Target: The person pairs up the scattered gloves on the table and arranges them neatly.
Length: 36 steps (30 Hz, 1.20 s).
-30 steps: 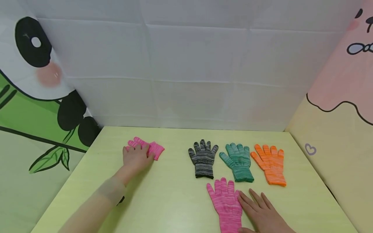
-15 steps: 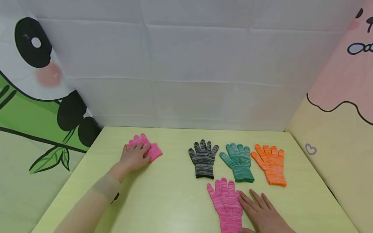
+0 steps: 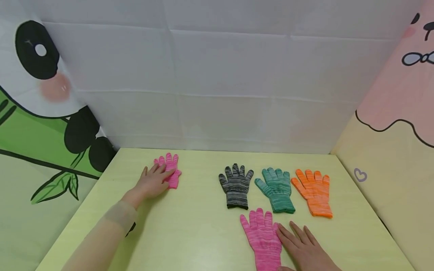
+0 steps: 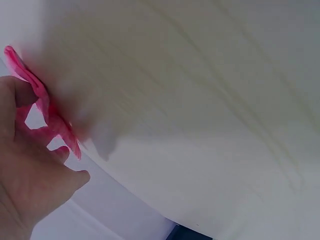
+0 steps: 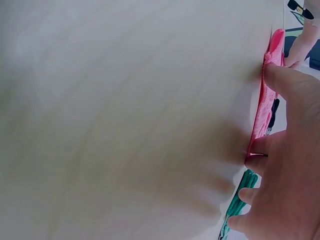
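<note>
At the far left of the table a pink glove [image 3: 173,165] lies with its fingers pointing away and its cuff towards me. My left hand [image 3: 150,184] rests on its left part, fingers spread, hiding some of the palm. In the left wrist view the glove [image 4: 55,117] rises in creases beside the fingers. A second pink glove [image 3: 262,237] lies flat at the front, its cuff running out of the frame. Along its right edge my right hand [image 3: 306,246] rests with straight fingers, the fingertips touching the glove. The right wrist view shows the thumb and fingers against this glove [image 5: 265,105].
Behind the near pink glove, a black-and-grey striped glove [image 3: 237,186], a green glove [image 3: 276,190] and an orange glove [image 3: 313,194] lie in a row, fingers away from me. A white cloth wall [image 3: 217,94] closes off the pale yellow table [image 3: 190,226] at the back.
Under my left hand the far pink glove has turned from lying sideways to fingers pointing away. The left hand has shifted slightly left and nearer. My right hand stays in place.
</note>
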{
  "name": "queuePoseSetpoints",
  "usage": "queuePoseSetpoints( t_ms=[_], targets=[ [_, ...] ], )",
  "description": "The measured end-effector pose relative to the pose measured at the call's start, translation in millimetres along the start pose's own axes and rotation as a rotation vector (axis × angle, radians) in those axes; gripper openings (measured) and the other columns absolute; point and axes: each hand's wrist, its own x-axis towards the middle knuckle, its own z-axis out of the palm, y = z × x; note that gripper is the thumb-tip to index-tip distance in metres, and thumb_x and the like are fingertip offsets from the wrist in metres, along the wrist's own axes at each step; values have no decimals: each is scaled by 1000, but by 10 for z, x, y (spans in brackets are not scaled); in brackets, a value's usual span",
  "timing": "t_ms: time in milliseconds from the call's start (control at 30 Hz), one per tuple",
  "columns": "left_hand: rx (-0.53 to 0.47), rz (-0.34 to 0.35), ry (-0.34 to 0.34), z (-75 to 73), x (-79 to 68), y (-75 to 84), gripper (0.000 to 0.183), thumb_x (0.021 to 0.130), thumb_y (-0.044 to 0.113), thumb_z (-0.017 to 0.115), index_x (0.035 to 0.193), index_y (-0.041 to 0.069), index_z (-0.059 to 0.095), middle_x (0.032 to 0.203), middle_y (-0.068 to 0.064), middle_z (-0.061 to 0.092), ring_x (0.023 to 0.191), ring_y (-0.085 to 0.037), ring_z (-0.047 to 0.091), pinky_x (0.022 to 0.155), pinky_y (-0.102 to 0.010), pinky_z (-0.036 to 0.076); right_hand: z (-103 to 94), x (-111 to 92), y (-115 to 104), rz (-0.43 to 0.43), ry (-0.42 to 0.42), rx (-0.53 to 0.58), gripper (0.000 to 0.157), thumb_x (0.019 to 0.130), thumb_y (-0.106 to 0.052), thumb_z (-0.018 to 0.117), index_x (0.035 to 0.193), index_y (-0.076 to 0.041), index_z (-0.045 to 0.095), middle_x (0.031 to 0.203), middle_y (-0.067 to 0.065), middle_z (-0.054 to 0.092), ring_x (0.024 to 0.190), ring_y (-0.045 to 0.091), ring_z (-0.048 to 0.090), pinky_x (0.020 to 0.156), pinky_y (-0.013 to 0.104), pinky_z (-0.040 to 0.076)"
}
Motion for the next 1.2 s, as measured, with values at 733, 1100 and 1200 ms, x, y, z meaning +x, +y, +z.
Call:
queuePoseSetpoints(
  t_ms=[733,1100,1200],
  targets=[
    [-144,-417,111,-173,43,10,34,99,35,61,99,0,61,118,-29,48,110,-47,42,88,-61,42,0,0,2,-9,5,28,105,84,-90,34,156,-15,45,163,2,38,151,41,22,117,71,13],
    [-245,-346,52,-400,57,60,25,98,12,50,120,7,59,115,-15,66,95,-30,61,86,-58,45,15,-13,8,-24,30,8,105,85,-90,32,157,-15,44,163,1,37,152,40,22,118,68,14],
    [-299,-314,21,-484,65,72,34,98,11,52,131,2,59,126,-20,64,100,-31,62,80,-47,50,20,-20,21,-29,40,5,104,86,-89,33,156,-14,44,163,2,37,152,40,23,118,67,15]
  ],
)
